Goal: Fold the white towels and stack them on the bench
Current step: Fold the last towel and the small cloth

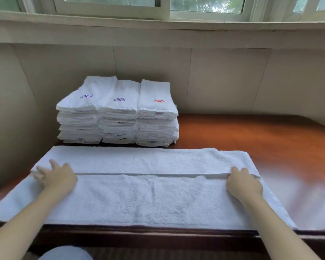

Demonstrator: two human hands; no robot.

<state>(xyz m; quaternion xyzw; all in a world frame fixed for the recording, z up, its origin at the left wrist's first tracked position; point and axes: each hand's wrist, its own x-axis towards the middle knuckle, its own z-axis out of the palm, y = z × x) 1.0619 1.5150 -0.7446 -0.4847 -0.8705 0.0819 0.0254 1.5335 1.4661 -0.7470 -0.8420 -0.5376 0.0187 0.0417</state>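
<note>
From my seat the job looks well along; three stacks of folded towels (118,111) stand side by side at the far left of the bench (251,136), hard against the wall panel, each several towels deep, with embroidered marks on the top ones, two purple and one red; I judge those finished. What is left, as far as I can see, is the one towel (143,196) spread lengthwise across the near edge of the bench, just in front of the stacks; its near half has been brought over so that a folded edge runs left to right across the middle, so I'd call it one lengthwise fold in, with the crosswise folds and the stacking not yet done; whether more loose towels wait out of view I cannot tell. My left hand (58,177) lies on the left end of that edge, fingers spread and reaching far, blurred, pressing rather than gripping; my right hand (243,182) sits at the right end, fingers curled over the folded edge and pinching it; both forearms stretch in from the near side
</note>
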